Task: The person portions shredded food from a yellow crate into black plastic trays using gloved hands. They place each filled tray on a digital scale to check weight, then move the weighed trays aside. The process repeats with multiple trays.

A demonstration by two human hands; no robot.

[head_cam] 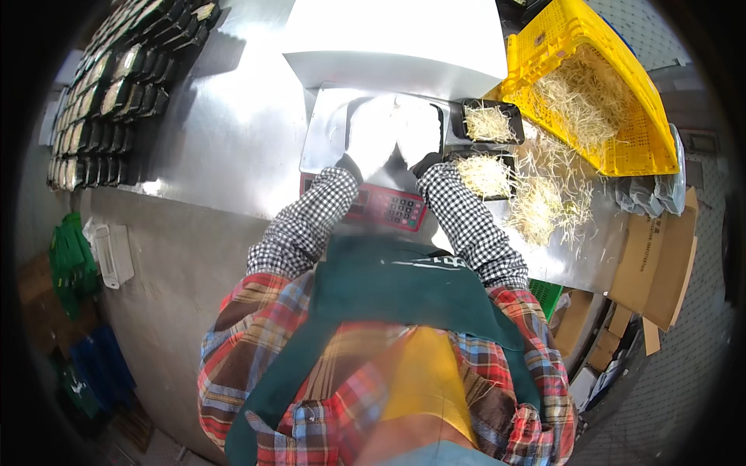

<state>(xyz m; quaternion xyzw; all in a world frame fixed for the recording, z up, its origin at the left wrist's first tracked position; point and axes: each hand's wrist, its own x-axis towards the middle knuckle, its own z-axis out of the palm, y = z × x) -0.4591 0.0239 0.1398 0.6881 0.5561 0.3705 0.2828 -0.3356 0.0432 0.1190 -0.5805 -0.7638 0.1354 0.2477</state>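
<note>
My left hand and my right hand, washed out to white by glare, are side by side over the metal pan of a digital scale. Dark edges of what looks like a black plastic tray show around them. Whether the fingers grip it is lost in the brightness. Toward me is the scale's red keypad panel, between my forearms. To the right of my right hand, two black trays hold pale bean sprouts: a farther one and a nearer one beside my wrist.
Loose bean sprouts lie heaped on the steel table. A tilted yellow plastic crate holds more. Stacks of filled black trays stand at left. Beyond the scale is a bright white panel. An opened cardboard box sits at the right edge.
</note>
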